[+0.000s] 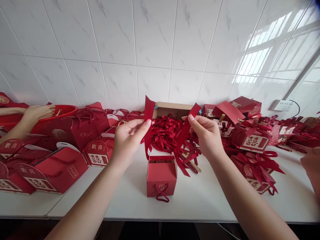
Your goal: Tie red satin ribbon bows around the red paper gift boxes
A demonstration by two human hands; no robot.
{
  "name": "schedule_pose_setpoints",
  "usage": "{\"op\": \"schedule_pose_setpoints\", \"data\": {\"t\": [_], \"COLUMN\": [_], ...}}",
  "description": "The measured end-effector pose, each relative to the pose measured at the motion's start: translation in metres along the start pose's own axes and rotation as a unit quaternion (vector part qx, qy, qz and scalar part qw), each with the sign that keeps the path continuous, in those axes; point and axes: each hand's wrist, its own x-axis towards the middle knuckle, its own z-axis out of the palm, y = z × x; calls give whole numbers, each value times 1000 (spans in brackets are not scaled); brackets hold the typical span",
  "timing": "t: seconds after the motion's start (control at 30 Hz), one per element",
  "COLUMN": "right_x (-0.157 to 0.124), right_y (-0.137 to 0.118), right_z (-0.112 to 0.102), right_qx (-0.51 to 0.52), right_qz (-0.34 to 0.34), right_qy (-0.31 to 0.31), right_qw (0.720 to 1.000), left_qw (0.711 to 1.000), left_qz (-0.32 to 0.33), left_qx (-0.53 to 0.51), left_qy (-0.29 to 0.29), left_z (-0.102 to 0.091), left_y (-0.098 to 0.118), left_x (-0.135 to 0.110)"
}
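Note:
My left hand (130, 138) is closed, thumb and fingers pinching a strip of red ribbon (149, 110) whose end points upward. In a like pinch, my right hand (206, 133) has another length of red ribbon (183, 135), with its end up and to the right. Both lengths run down toward the back of a small red gift box (162, 178) standing on the white table between my forearms. Whether they are one ribbon is hidden behind the box. A twisted red cord handle (162, 193) hangs on the box's near side.
Behind the box, a heap of red ribbons (167, 133) spills from an open cardboard box (175, 108). Red gift boxes (58, 171) crowd the left; boxes with bows (253, 140) are stacked at right. Another person's hand (38, 113) is over a red basin (68, 109). A tiled wall stands behind.

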Motion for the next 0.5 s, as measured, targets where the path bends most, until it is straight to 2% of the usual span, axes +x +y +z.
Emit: {"op": "schedule_pose_setpoints", "data": {"t": [0.2,0.37,0.5], "right_x": [1,1,0], "right_y": [-4,-6,-7], "right_z": [0,7,12], "right_qx": [24,69,60], "right_qz": [-1,34,52], "right_qy": [-4,-39,-58], "right_qw": [1000,996,995], "left_qw": [1000,999,998], "left_qz": [20,32,37], "left_qx": [13,25,31], "left_qy": [-6,-33,-39], "left_z": [-1,2,4], "left_y": [-3,-3,-1], "left_x": [-2,-1,-2]}}
